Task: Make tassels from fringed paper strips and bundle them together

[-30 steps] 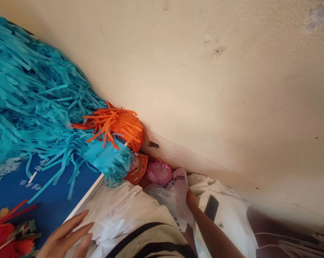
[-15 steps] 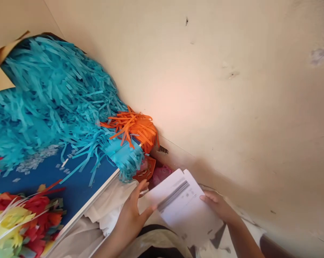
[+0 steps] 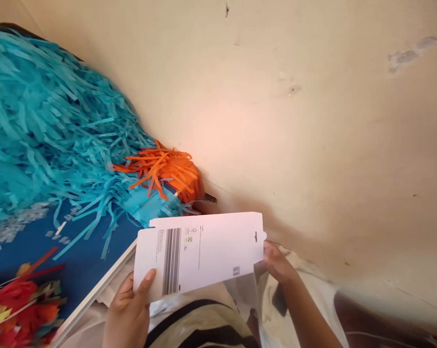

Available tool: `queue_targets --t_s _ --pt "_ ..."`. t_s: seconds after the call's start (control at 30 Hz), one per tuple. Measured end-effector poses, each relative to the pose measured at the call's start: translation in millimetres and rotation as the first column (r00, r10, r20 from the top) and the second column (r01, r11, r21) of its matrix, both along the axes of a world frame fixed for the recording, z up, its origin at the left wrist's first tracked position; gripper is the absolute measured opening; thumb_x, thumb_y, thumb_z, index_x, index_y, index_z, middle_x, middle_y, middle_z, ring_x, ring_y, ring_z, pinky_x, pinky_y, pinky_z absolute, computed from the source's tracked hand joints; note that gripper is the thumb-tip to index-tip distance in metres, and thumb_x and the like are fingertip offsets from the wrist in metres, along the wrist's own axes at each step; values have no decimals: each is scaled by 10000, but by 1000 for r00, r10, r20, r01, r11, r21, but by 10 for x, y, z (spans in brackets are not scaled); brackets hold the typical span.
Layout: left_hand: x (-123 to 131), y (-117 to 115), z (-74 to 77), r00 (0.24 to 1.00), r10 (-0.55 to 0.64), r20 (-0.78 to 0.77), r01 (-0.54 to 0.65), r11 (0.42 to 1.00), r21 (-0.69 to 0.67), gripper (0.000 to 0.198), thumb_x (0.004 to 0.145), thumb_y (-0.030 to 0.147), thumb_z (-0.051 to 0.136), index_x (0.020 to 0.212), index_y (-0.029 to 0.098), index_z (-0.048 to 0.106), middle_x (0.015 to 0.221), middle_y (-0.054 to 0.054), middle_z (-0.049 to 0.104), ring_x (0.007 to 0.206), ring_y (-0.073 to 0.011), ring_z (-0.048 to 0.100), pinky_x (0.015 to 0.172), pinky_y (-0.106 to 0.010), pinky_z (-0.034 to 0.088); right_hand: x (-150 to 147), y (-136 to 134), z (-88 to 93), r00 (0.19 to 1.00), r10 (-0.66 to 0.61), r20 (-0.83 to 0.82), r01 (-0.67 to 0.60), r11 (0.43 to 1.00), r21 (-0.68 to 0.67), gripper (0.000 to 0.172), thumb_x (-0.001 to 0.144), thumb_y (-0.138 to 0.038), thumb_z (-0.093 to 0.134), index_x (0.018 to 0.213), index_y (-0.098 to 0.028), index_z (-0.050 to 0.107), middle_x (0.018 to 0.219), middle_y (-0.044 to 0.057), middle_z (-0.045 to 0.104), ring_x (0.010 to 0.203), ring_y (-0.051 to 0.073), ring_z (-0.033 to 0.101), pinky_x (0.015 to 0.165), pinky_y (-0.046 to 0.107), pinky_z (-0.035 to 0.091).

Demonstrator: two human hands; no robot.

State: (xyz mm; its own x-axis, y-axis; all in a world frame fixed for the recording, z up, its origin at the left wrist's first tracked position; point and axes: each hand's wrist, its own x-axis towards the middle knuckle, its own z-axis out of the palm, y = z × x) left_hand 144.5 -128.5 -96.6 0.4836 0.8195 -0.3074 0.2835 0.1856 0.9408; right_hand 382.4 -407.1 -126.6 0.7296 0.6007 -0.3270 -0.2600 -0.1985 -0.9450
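Observation:
Between my two hands is a flat white cardboard package (image 3: pixel 218 251), printed with a barcode and small text, with a hang hole at its right end. My left hand (image 3: pixel 131 304) grips its lower left corner, the thumb lying on the printed face. At the right end, the fingers of my right hand (image 3: pixel 276 263) are closed on the edge. A clear plastic sheet or window (image 3: pixel 242 290) hangs below the package near my right hand; I cannot tell whether it is joined to it.
Left, a blue table (image 3: pixel 84 251) with a pale edge bears a heap of turquoise paper fringe (image 3: pixel 59 121), orange fringe (image 3: pixel 175 174), small paper scraps (image 3: pixel 19 224) and a red and yellow paper bundle (image 3: pixel 26 304). A beige wall (image 3: pixel 294 145) rises ahead. Light cloth (image 3: pixel 305 285) lies below my right arm.
The white package has turned to lie nearly level and has come closer. My left hand, open beside it before, now grips its left corner. The view has shifted slightly to the right.

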Motion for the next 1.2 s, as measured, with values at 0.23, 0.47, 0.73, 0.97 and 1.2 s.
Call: queue_targets --t_s 0.23,0.47,0.73,0.97,1.2 --pt "36 -137 37 976 -107 -190 205 753 625 528 782 515 653 1204 205 584 1210 -149 657 1068 -369 648 906 -572 532 208 -439 906 931 -161 328 235 951 -200 377 767 -516 733 927 -178 694 822 49 719 707 219 650 630 293 498" --pt "738 -589 576 723 -644 -250 329 2 944 326 894 136 560 1198 246 601 1117 -81 696 1095 -250 617 972 -434 485 46 146 1412 668 542 510 -291 821 -491 244 913 -397 581 1034 -223 701 917 22 735 780 205 667 701 270 469" --pt "900 -504 176 710 -582 -397 483 -8 875 102 937 264 559 948 186 624 911 -80 675 845 -233 628 765 -389 519 -90 676 1006 459 727 512 -436 686 -583 159 921 -313 604 1015 -216 688 867 10 718 796 203 647 668 250 391" --pt "839 -462 -49 729 -595 -339 430 13 903 189 961 297 528 1060 147 586 979 -113 674 918 -246 653 802 -381 556 -34 753 803 630 680 374 -520 728 -447 140 930 -273 582 962 -178 680 796 -7 674 700 144 586 598 220 325" --pt "649 -484 -242 560 -715 -419 627 34 779 200 992 231 433 934 184 618 889 -63 652 786 -190 648 682 -301 544 -204 712 278 800 575 171 -500 797 -340 175 882 -329 648 978 -199 716 820 -7 703 730 153 614 642 227 384"
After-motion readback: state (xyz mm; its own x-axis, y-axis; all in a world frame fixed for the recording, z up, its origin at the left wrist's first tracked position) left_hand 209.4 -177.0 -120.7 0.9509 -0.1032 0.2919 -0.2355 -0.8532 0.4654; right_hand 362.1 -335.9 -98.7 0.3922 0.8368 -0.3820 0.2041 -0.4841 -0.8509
